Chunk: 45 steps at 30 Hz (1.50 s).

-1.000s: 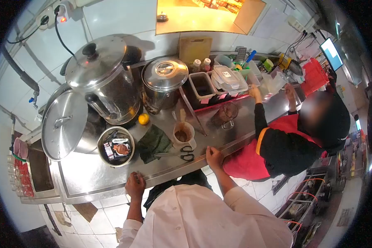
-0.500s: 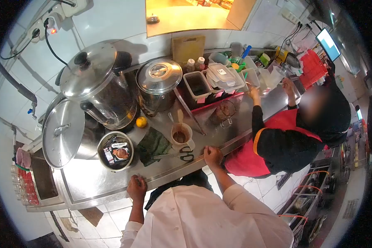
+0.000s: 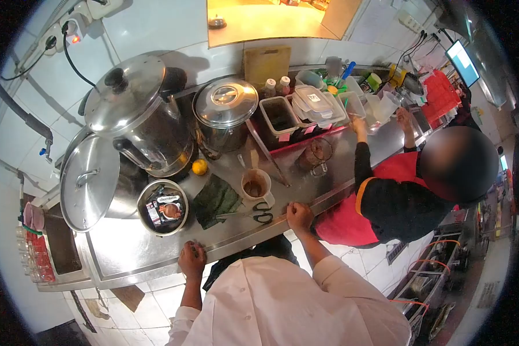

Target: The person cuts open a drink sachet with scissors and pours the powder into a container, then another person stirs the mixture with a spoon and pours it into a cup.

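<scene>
My left hand [image 3: 192, 258] rests at the front edge of the steel counter [image 3: 118, 251], its fingers curled in and nothing seen in them. Further right, my right hand [image 3: 299, 217] lies as a loose fist on the same edge. Nearest to it are black-handled scissors [image 3: 263, 214], partly by a dark green cloth [image 3: 216, 199]. Behind the scissors stands a white measuring jug [image 3: 256, 187] with brown residue inside. A round metal bowl [image 3: 162, 230] holding chocolatin packets [image 3: 168, 210] sits beyond my left hand.
Large pots [image 3: 132, 121] and a lidded pot [image 3: 225, 109] line the back, with an orange fruit [image 3: 199, 167] before them. A glass pitcher [image 3: 315, 157] and plastic tubs [image 3: 278, 117] stand right. A co-worker [image 3: 409, 196] in black and red reaches over the tubs.
The view has shifted slightly. My hands stay at the counter edge. The co-worker's head has turned or lowered a little, with their hands still by the containers.
</scene>
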Motion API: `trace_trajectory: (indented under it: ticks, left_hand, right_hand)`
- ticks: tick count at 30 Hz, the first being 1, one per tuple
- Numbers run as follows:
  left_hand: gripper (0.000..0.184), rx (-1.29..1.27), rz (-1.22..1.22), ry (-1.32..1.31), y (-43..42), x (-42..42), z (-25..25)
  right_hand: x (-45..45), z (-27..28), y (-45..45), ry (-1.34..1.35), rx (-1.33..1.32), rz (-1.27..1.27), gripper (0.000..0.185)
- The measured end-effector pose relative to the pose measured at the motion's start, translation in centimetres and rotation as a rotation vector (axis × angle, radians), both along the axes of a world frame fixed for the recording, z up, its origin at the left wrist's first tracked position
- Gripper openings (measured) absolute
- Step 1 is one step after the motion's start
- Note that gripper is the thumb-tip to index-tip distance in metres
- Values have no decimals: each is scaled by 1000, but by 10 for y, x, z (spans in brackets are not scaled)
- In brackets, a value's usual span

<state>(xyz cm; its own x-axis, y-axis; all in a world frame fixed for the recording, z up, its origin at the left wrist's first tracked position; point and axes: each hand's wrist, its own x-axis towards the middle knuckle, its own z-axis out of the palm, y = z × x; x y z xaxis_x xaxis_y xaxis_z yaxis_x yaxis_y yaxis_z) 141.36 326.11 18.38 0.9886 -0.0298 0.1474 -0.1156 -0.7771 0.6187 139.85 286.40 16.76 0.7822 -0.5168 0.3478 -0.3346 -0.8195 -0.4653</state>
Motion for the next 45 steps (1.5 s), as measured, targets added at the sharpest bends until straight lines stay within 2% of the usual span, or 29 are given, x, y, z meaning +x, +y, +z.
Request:
trace_trajectory:
  ticks: [4, 6, 7, 9, 11, 12, 14, 15, 17, 18, 19, 21, 22, 24, 27, 29, 31, 32, 34, 35, 37, 38, 41, 42, 43, 45]
  left_hand:
    - [22, 89, 0, -7, -2, 3, 0]
    - [20, -297, 20, 110, -10, 6, 8]
    - [20, -297, 20, 109, -19, 12, 21]
    - [17, -373, -264, -159, -43, 24, 59]
    - [17, -578, -324, 41, -63, 25, 89]
    - [17, -570, -318, 50, -69, 30, 112]
    - [23, -762, -644, -123, -80, 38, 160]
    - [23, -764, -643, -135, -87, 33, 179]
    - [30, -1139, -510, -115, -102, 23, 207]
    - [35, -1187, -485, -220, -111, 24, 215]
    - [35, -1186, -474, -221, -109, 32, 218]
    - [35, -926, -882, -346, -99, 48, 221]
    - [34, -970, -934, -343, -98, 49, 219]
    - [32, -963, -884, -307, -96, 41, 220]
    - [32, -948, -858, -285, -93, 46, 212]
    - [33, -929, -866, -262, -91, 38, 210]
    - [32, -952, -587, -89, -87, 25, 211]
    - [32, -949, -582, -78, -85, 27, 209]
    - [31, -842, -815, -217, -78, 36, 204]
    - [31, -838, -815, -198, -77, 29, 202]
    - [28, -1050, -517, 61, -78, 12, 199]
    - [27, -880, -649, -78, -73, 20, 199]
    - [27, -835, -751, -125, -75, 24, 197]
    - [22, -917, -592, -29, -79, 15, 198]
    - [22, -917, -585, -28, -79, 19, 201]
    - [22, -820, -787, -129, -76, 25, 205]
  right_hand:
    - [0, 8, 1, -28, 26, 22, 28]
    - [1, 3, 0, -40, 11, 21, 28]
    - [2, 0, -1, -40, 11, 21, 28]
    - [1, -6, -2, -31, -3, 11, 28]
    - [2, 2, -1, -24, 8, 9, 28]
    - [0, 4, 3, -29, 16, 1, 28]
    - [-4, 4, 7, -26, 34, 8, 28]
    - [1, 5, 4, -34, 37, 11, 29]
    - [3, 3, 1, -22, -9, 3, 29]
    - [3, 1, 0, 7, -42, -10, 30]
    - [4, -3, -3, 11, -41, 0, 30]
    - [0, -12, -5, 67, -1, -6, 30]
    - [-4, -9, 1, 86, 17, -6, 30]
    - [1, 7, 5, 97, 66, -51, 27]
    - [0, -14, -2, 64, 52, -45, 28]
    - [3, -1, 0, 62, 47, -42, 28]
    - [3, 5, 2, 78, 55, -37, 28]
    - [2, 5, 2, 62, 42, -35, 28]
    - [2, 3, 3, 62, 43, -38, 28]
    - [4, 3, 1, 71, 57, -44, 28]
    - [-6, 3, 7, 88, 74, -54, 27]
    - [-4, 5, 7, 49, 51, -27, 27]
    - [5, 6, 1, -9, 10, 3, 28]
    - [3, 2, 1, -5, 11, -1, 29]
    - [6, 6, -1, -1, 12, 5, 29]
    - [-1, 10, 4, 274, 62, -53, 21]
